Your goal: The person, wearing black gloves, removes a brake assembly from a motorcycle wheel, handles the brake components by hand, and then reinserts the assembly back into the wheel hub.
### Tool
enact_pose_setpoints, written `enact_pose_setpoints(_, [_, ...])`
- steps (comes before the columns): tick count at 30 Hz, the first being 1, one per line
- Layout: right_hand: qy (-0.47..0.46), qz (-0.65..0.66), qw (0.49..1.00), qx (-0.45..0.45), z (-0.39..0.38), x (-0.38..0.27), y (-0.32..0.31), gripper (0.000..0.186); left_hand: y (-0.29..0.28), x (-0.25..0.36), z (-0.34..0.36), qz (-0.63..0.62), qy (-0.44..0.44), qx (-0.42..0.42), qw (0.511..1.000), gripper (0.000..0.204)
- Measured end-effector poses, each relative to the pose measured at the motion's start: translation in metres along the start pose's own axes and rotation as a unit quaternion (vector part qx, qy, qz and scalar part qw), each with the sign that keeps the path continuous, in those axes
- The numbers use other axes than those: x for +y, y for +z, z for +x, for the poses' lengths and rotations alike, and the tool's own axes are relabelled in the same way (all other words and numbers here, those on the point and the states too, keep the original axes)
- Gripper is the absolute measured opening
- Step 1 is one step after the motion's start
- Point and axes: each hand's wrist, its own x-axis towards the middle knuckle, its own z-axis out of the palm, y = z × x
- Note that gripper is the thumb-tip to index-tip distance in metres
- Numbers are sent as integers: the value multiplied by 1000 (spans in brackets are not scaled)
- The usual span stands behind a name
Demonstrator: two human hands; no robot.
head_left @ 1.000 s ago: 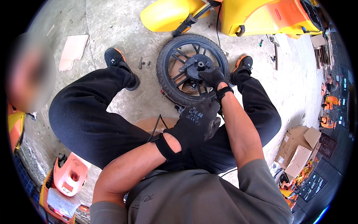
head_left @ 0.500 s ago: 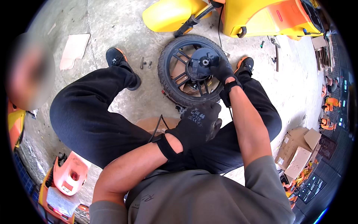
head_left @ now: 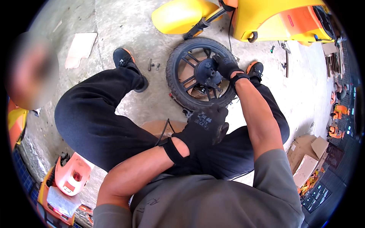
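I have the wheel (head_left: 174,78) lying flat on the floor (head_left: 131,102), between the left shoe (head_left: 123,58) and the right shoe (head_left: 256,69). Its dark hub (head_left: 205,71) sits in the middle, over the spokes. My right hand (head_left: 227,67), gloved in black, has its grip pinching the hub at the edge farther to the right. My left hand (head_left: 203,127), gloved too, is curled near my lap, just this side of the tyre; I cannot tell whether its grip holds anything. Small bolts (head_left: 150,64) lie near the left shoe. Beyond the wheel I see a yellow fender (head_left: 178,17) and a fork (head_left: 199,27). A cardboard sheet (head_left: 81,49) lies off left, an open box (head_left: 304,154) off right.
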Motion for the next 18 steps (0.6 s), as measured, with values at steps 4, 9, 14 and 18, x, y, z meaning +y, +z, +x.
enact_pose_setpoints(4, [-5,15,1000,-4,6,2,0,51,-2,-1,0,9,-13,-6,1000,27])
enact_pose_setpoints(9, [37,63,995,-62,17,9,-2,54,0,-2,1,1,-17,-10,1000,26])
enact_pose_setpoints(14, [17,54,996,-72,15,3,-11,48,0,-5,0,4,-13,-6,1000,25])
enact_pose_setpoints(18, [24,71,996,-44,8,-1,-16,47,1,-4,1,12,-14,-4,1000,24])
